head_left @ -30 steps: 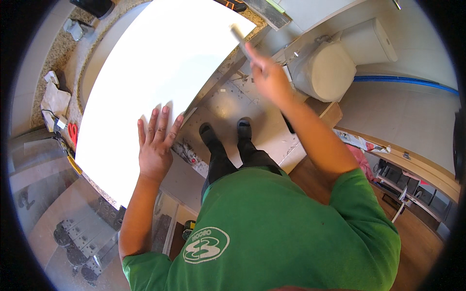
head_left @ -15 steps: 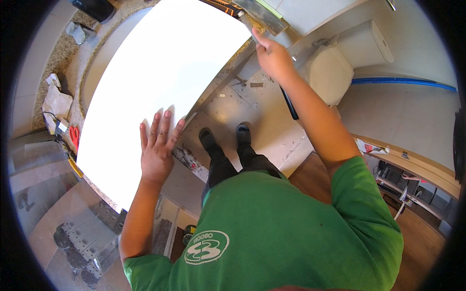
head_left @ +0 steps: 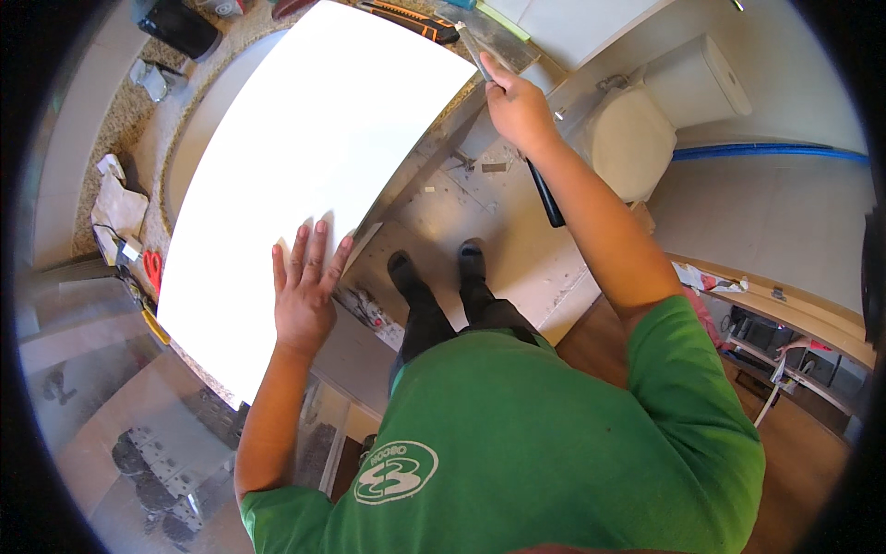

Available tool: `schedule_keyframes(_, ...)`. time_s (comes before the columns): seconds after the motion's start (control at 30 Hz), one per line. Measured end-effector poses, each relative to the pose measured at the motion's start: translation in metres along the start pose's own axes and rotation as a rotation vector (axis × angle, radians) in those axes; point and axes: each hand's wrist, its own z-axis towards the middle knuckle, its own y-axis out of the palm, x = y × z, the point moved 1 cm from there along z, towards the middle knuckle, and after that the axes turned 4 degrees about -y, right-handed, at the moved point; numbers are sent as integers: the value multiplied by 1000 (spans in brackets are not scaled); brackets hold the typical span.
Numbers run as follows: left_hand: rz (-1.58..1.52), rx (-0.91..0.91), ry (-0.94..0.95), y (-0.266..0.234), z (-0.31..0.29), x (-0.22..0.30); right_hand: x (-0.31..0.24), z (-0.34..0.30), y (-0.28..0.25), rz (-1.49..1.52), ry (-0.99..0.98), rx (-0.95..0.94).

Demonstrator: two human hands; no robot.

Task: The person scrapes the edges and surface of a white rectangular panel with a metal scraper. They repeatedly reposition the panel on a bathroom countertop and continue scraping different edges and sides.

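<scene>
A large bright white sheet or panel (head_left: 305, 148) lies across the stone counter, over part of the sink basin. My left hand (head_left: 305, 300) rests flat on its near edge, fingers spread. Past the panel's far right corner, my right hand (head_left: 521, 109) is closed around a long tool with a grey metal shaft (head_left: 474, 51). Its black handle (head_left: 546, 196) shows below the hand; the tool's exact kind is unclear. Close to the shaft's tip, an orange and black utility knife (head_left: 406, 18) lies on the counter.
Left of the panel are red scissors (head_left: 152, 268), a crumpled cloth (head_left: 120, 205) and a black container (head_left: 175, 28) on the granite counter (head_left: 148, 138). A toilet (head_left: 632, 143) stands at the right. My feet are on a floor (head_left: 434, 212) with scattered debris.
The view has shifted slightly, showing more of the utility knife and the counter's far end. My left hand stays flat on the panel, and my right hand keeps hold of the tool.
</scene>
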Motion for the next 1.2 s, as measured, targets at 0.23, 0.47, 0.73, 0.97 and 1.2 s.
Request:
schedule_keyframes(0.23,-86,58,42,-7,25,23,51,-150,-16,229,-95,-71)
schedule_keyframes(0.47,46,181,201,3,182,78,162,-333,-56,64,269,-170)
schedule_keyframes(0.73,51,148,226,-3,301,124,250,-452,-107,63,725,14)
schedule_keyframes(0.97,4,4,193,-23,299,124,252,-502,-107,108,953,-115)
schedule_keyframes(1.2,5,-12,204,-19,288,128,291,-481,-96,-62,853,-76)
